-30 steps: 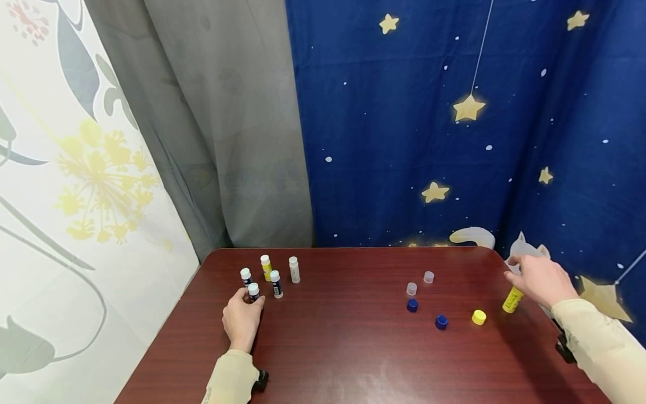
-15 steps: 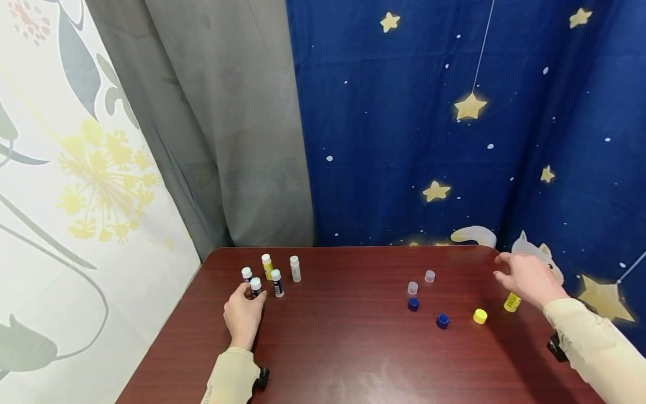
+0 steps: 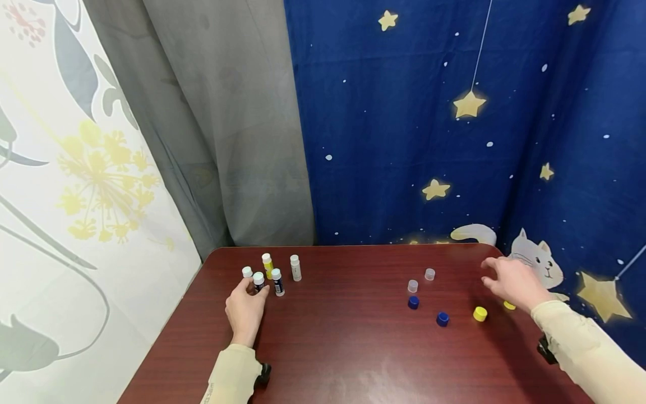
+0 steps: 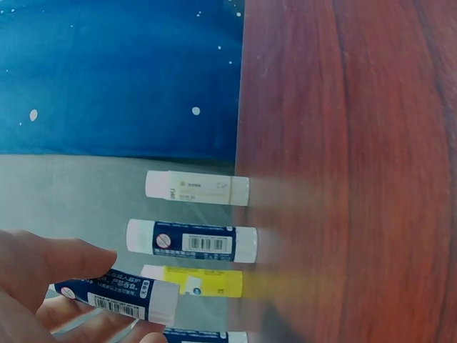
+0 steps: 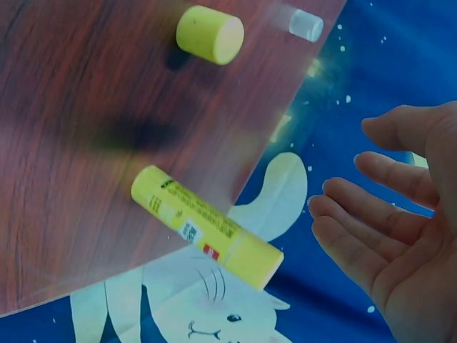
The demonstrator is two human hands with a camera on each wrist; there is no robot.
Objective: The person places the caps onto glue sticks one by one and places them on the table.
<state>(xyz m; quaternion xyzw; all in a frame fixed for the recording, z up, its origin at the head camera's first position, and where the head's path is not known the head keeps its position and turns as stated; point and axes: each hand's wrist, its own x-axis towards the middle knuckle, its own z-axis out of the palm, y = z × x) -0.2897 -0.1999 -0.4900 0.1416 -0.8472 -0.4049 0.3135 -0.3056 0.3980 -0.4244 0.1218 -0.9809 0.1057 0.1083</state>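
Observation:
My left hand (image 3: 245, 311) holds a navy glue stick (image 4: 121, 296) with a white cap, thumb on one side and fingers on the other. Close around it stand another navy glue stick (image 4: 193, 241), a yellow one (image 4: 203, 281), a white one (image 4: 200, 188) and a partly hidden navy one (image 4: 203, 336). On the right, my right hand (image 3: 517, 280) hovers with parted fingers, nothing between them in the right wrist view. Near it an upright yellow glue stick (image 5: 200, 221) stands on the table, mostly covered by that hand in the head view.
Left of the right hand, the brown table (image 3: 343, 336) bears a yellow cap (image 3: 480, 314), two blue caps (image 3: 442, 319) and two translucent caps (image 3: 413, 286). Behind the table's far edge hang a grey curtain (image 3: 252, 140) and a blue star-patterned one (image 3: 383, 140).
My right hand has moved left from above the yellow glue stick. My left hand has shifted slightly right with the navy glue stick, nearer the others.

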